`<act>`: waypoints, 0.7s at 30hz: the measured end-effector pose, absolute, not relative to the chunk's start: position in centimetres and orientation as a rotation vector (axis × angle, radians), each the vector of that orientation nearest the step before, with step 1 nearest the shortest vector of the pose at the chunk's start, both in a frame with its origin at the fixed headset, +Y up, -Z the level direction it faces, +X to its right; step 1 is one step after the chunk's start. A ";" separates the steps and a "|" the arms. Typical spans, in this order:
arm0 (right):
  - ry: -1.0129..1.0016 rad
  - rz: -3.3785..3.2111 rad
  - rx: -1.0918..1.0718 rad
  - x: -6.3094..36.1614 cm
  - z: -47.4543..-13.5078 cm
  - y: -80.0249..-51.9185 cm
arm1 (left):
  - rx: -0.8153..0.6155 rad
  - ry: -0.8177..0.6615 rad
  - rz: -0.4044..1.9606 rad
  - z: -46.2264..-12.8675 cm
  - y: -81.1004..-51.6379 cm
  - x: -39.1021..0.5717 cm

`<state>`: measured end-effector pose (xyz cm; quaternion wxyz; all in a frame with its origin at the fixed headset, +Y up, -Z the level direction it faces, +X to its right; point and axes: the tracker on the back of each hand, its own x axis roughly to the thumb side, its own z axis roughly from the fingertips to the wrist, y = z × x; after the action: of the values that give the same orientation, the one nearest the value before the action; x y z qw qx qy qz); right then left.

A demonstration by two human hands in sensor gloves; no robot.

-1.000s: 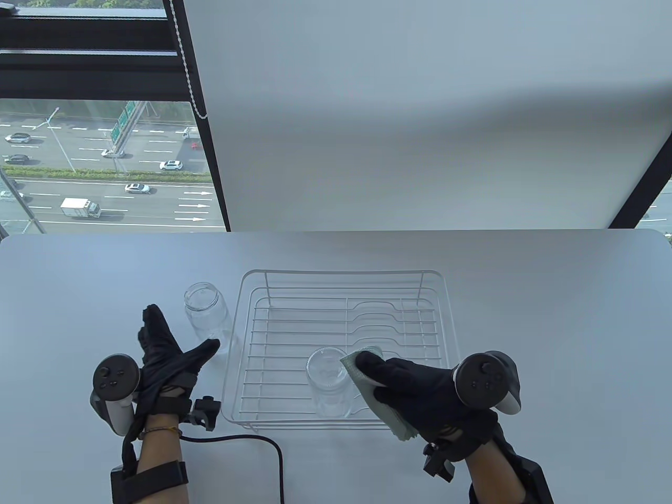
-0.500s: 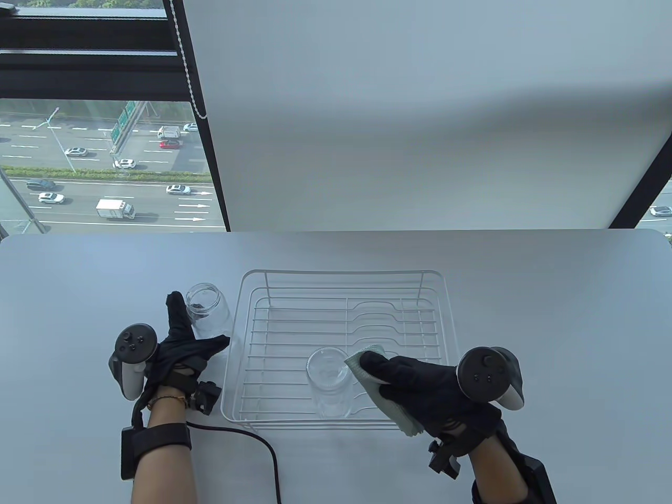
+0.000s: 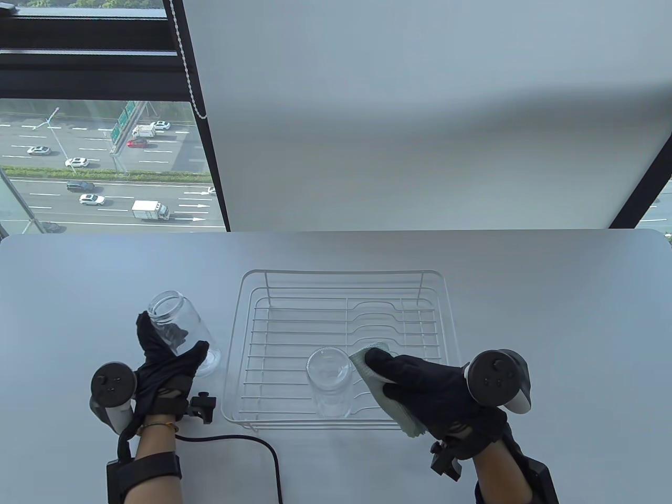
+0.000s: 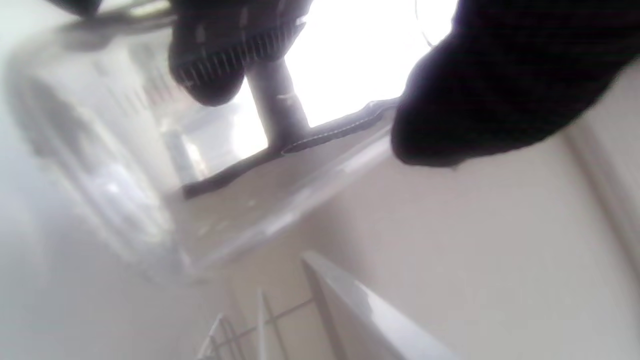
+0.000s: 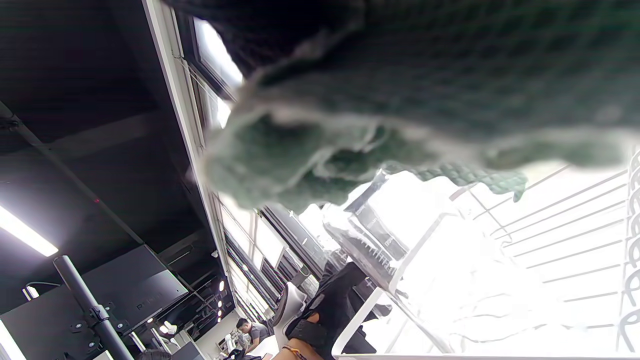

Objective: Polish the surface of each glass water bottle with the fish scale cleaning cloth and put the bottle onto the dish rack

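A clear glass bottle (image 3: 181,328) leans to the left beside the dish rack (image 3: 239,336), and my left hand (image 3: 173,336) grips its body, thumb on the rack side and fingers behind it. The left wrist view shows this bottle (image 4: 100,150) blurred and close under my fingers (image 4: 215,60). A second glass bottle (image 3: 328,383) stands upright in the rack's front part. Just right of it, my right hand (image 3: 399,378) holds the pale green fish scale cloth (image 3: 391,407) over the rack wires. In the right wrist view the bunched cloth (image 5: 400,110) fills the top.
A black cable (image 3: 262,451) runs from my left wrist over the table's front. The white table (image 3: 551,315) ends at a window wall behind. The rack's wire back rail (image 3: 341,275) stands up at the far side.
My left hand reached the bottle beside the rack, closed round it and pulled it left, tilting it. My right hand with the cloth drifted slightly to the right.
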<state>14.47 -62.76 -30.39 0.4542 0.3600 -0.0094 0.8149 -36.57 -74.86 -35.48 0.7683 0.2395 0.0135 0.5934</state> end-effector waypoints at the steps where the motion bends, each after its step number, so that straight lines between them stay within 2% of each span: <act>1: -0.027 2.011 0.888 14.5 -30.4 -62.7 | 0.586 0.028 1.284 -34.9 -73.9 -36.6; 4: -0.053 2.005 0.881 14.6 -30.2 -62.6 | 0.788 -0.093 1.294 -33.0 -69.0 -35.8; 6: -0.078 2.003 0.864 14.6 -30.2 -62.6 | 0.861 -0.211 1.317 -31.5 -65.2 -33.8; 9: -0.133 1.990 0.829 14.6 -30.1 -62.6 | 0.803 -0.409 1.428 -29.2 -60.6 -28.8; 10: -0.142 1.979 0.823 14.6 -30.1 -62.7 | 0.700 -0.483 1.515 -28.5 -59.3 -26.4; 13: -0.179 1.944 0.801 14.5 -29.8 -62.7 | 0.467 -0.562 1.646 -27.5 -59.0 -21.4; 16: -0.247 1.908 0.711 14.7 -29.5 -62.6 | 0.195 -0.671 1.711 -27.7 -60.6 -16.3; 21: -0.343 1.822 0.703 14.7 -28.8 -62.2 | -0.018 -0.712 1.637 -27.7 -63.2 -12.1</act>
<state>14.70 -62.18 -28.75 0.5476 0.2966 -0.1449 0.7689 -12.13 -63.24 -27.70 0.6272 -0.0077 -0.3106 0.7141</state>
